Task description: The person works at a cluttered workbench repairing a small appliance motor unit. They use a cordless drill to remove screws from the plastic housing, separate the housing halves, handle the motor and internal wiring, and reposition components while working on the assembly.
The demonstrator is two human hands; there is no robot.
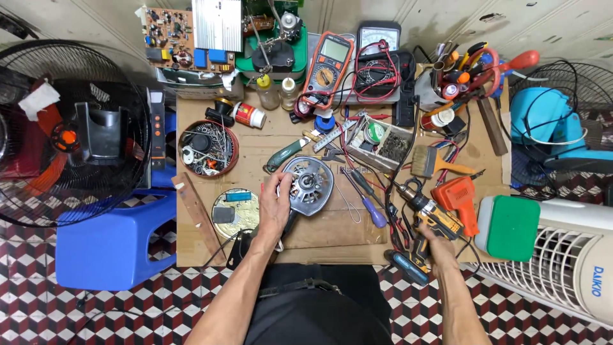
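Left hand (274, 206) steadies the grey motor housing (309, 185) at table (332, 231) centre, fingers clasped on its left rim. Right hand (439, 246) grips the yellow cordless drill (429, 217), fingers clenched. Recommend: hold housing flat, keep bit square, clear nearby wires.

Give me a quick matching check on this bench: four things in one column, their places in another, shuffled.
Things:
1. fan motor housing
2. cordless drill
3. round tin of screws
4. multimeter

Places:
A. back of the bench, near the wall
B. under the left hand
C. left side of the bench
D. at the right hand

Pairs: 1-B, 2-D, 3-C, 4-A
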